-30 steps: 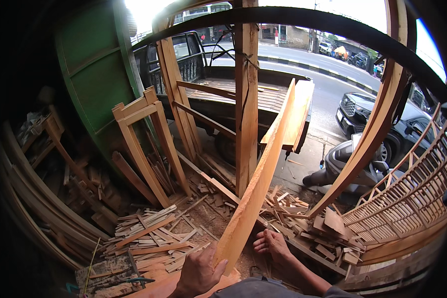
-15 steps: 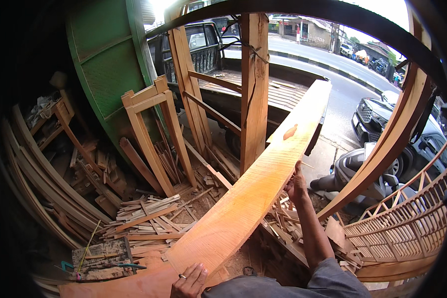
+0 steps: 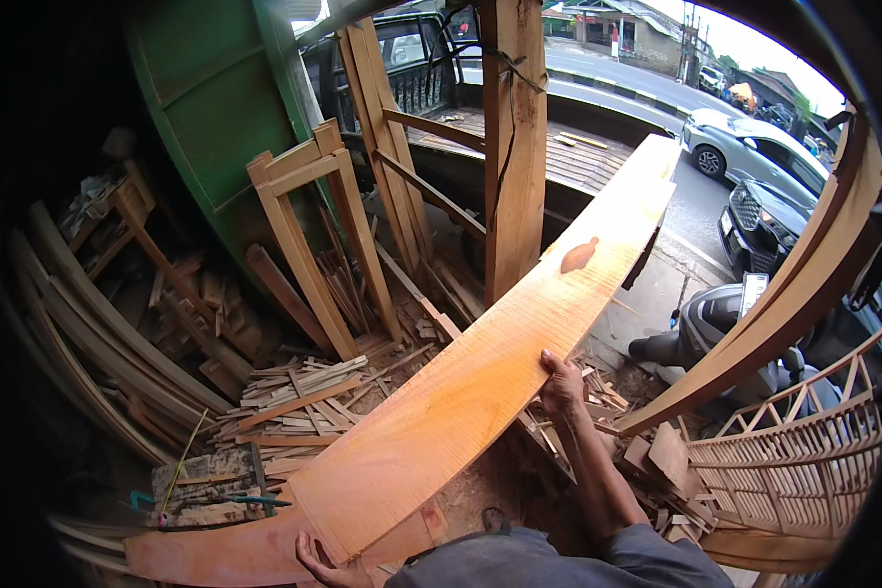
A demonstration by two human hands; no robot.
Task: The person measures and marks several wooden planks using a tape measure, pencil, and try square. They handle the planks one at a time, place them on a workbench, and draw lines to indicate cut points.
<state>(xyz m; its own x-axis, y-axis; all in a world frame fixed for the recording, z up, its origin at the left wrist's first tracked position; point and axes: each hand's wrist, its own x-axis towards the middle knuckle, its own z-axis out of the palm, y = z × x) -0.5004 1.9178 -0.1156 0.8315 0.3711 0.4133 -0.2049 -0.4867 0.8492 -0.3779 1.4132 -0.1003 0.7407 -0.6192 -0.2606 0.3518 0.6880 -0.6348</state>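
Observation:
A long wide plank (image 3: 461,402) of orange-brown wood slants from just before me up toward the truck bed, with a dark knot patch (image 3: 579,256) on its upper part. My right hand (image 3: 563,385) grips its right edge, thumb on top and fingers hidden underneath. At the near end, my left hand (image 3: 325,566) is cupped by the plank's corner, its fingers apart and partly cut off by the lower edge of the view. Below that end lies another broad reddish board (image 3: 216,559).
Thick posts (image 3: 514,147) stand between me and the truck (image 3: 598,147). Wood offcuts (image 3: 299,402) cover the floor at left, near a wooden frame (image 3: 304,176). A scooter (image 3: 701,328), a slatted panel (image 3: 784,465) and a curved-looking beam (image 3: 755,343) are at right. A silver car (image 3: 755,147) is on the road.
The plank's near end has shifted left. My right hand has come nearer along its edge. My left hand has left the top face and dropped to the end corner. A silver car has appeared.

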